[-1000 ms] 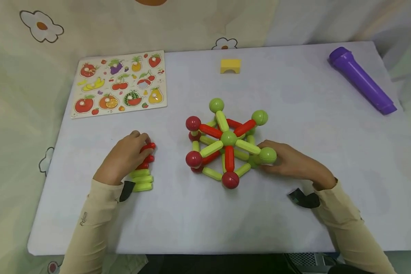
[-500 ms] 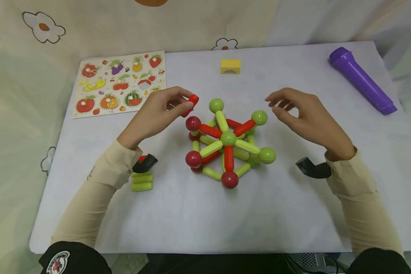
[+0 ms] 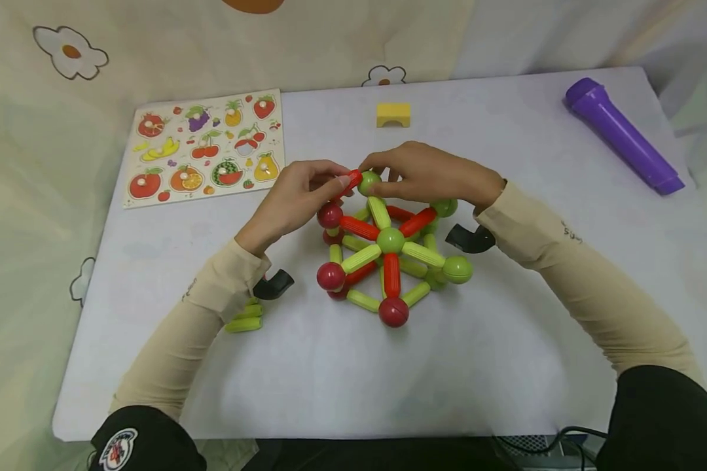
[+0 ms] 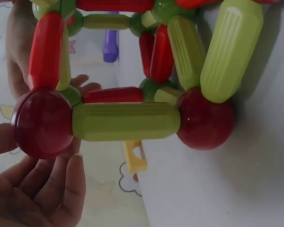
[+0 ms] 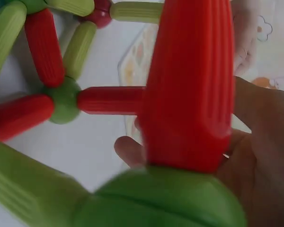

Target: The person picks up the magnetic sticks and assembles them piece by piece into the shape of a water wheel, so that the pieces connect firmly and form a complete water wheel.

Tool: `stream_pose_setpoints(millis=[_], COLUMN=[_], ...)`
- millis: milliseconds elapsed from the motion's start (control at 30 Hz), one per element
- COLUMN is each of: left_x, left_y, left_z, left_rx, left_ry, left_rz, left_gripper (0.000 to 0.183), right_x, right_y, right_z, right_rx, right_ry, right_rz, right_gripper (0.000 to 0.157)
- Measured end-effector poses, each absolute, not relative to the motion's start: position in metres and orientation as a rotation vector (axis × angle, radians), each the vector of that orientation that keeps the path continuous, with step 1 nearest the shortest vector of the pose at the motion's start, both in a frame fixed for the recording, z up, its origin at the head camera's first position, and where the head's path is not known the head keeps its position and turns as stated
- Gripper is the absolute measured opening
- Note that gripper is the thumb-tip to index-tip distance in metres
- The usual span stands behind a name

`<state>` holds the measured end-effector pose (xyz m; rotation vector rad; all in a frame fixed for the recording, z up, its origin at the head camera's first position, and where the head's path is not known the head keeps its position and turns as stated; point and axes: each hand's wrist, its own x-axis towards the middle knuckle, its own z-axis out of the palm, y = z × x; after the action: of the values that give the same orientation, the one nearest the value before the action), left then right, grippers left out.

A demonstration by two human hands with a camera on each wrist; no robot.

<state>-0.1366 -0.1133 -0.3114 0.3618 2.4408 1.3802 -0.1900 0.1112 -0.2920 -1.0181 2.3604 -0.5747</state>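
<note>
A ball-and-stick structure (image 3: 391, 241) of red and green balls joined by red and yellow-green ribbed rods stands mid-table. At its back left, my left hand (image 3: 297, 196) pinches a loose red rod (image 3: 352, 179) between thumb and fingers. The rod's far end is right at a green ball (image 3: 369, 184) at the top of the structure. My right hand (image 3: 427, 173) reaches in from the right and grips that ball with thumb and fingers. In the left wrist view, a dark red ball (image 4: 43, 124) partly covers my left hand. The structure's near rods fill much of the right wrist view.
Spare yellow-green rods (image 3: 244, 324) lie left of the structure, partly under the left wrist camera (image 3: 273, 285). A fruit puzzle board (image 3: 206, 147) is at the back left, a yellow arch block (image 3: 393, 115) at the back, and a purple microphone-shaped toy (image 3: 624, 136) at the back right.
My left hand has picked a red rod from the loose pile and carried it up and right to the structure. My right hand has left the structure's right side and moved to the top green ball.
</note>
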Motion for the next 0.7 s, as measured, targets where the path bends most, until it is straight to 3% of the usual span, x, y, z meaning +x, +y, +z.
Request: stream_pose_setpoints(millis=[133, 367, 700], left_x=[-0.135, -0.133, -0.132], left_y=[-0.109, -0.103, -0.104], left_z=[-0.315, -0.319, -0.321], left_rx=[0.361, 0.398, 0.416], left_ry=[2.424, 2.468, 2.442], left_rz=[1.395, 1.323, 1.314], left_gripper=[0.031, 0.030, 0.032], right_x=[-0.189, -0.184, -0.184], right_y=[0.117, 0.136, 0.129], right_z=[-0.296, -0.303, -0.304], right_rx=[-0.997, -0.897, -1.005], right_ry=[2.409, 2.422, 2.380], right_rz=[-0.624, -0.721, -0.802], right_gripper=[0.038, 0.039, 0.040])
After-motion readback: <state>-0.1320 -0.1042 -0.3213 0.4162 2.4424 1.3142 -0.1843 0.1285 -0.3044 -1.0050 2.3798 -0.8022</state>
